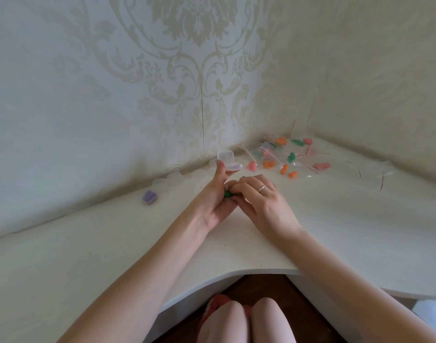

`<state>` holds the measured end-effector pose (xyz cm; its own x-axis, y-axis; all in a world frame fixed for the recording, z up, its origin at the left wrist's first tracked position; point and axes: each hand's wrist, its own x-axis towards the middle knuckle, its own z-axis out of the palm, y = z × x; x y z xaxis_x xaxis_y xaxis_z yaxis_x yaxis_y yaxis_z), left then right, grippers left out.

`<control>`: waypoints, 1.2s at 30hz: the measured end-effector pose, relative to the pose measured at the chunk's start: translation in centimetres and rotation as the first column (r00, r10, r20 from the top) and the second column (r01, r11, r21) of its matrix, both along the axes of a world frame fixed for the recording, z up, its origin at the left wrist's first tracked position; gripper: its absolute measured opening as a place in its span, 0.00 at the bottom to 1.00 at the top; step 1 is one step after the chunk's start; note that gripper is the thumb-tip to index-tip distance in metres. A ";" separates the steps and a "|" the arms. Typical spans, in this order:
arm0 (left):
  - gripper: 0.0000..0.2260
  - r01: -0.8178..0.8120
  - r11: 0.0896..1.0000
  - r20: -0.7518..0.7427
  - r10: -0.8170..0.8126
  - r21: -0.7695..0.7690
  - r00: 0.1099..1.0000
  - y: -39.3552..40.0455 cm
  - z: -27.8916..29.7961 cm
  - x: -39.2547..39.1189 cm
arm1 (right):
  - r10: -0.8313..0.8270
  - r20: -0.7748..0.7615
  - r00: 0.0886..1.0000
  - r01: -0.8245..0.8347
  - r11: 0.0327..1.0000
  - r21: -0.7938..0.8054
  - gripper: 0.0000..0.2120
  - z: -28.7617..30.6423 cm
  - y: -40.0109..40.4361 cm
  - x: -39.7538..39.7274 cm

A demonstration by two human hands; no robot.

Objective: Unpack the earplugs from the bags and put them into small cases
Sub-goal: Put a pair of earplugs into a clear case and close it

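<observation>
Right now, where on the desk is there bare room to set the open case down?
Bare desk lies left of the left hand, nearer than the purple-filled case, and right of the right hand toward the front edge. The corner is crowded with bags of earplugs; clear cases line the wall.

left hand (218, 194) gripping, right hand (257, 198) pinching

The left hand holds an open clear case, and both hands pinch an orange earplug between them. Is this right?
Not quite. The head view shows the earplug pinched between the left hand and right hand is green, not orange. The rest holds: the left hand holds an open clear case.
</observation>
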<state>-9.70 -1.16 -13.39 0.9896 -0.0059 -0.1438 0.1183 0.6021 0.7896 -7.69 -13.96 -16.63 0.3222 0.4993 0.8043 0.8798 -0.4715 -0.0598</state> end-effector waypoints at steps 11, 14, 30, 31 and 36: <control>0.10 -0.156 0.681 0.285 -0.081 0.716 0.955 0.5 -0.1 -0.4 | 0.052 -0.237 0.970 0.058 0.898 0.437 0.07 1.7 -1.6 0.1; 0.14 -0.133 0.658 0.286 -0.131 0.741 0.949 0.1 -0.1 -0.5 | 0.079 -0.275 0.958 0.027 0.931 0.363 0.05 1.3 -1.6 0.5; 0.15 0.060 0.669 0.203 -0.309 0.741 0.929 0.0 0.3 -1.1 | 0.107 -0.334 0.937 0.019 0.935 0.353 0.08 1.3 -1.6 0.4; 0.13 0.061 0.656 0.203 -0.319 0.752 0.926 0.0 0.3 -1.1 | 0.113 -0.365 0.924 0.037 0.925 0.379 0.09 1.4 -1.6 0.2; 0.06 0.075 0.855 0.162 -0.182 0.513 0.970 0.4 0.6 -0.6 | 0.114 -0.348 0.931 0.055 0.896 0.440 0.11 1.9 -1.5 -0.3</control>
<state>-10.31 -0.80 -12.81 0.9926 -0.1156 0.0366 -0.0239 0.1096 0.9937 -8.02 -15.46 -14.75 0.6181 0.1395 0.7736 0.7714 -0.2971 -0.5628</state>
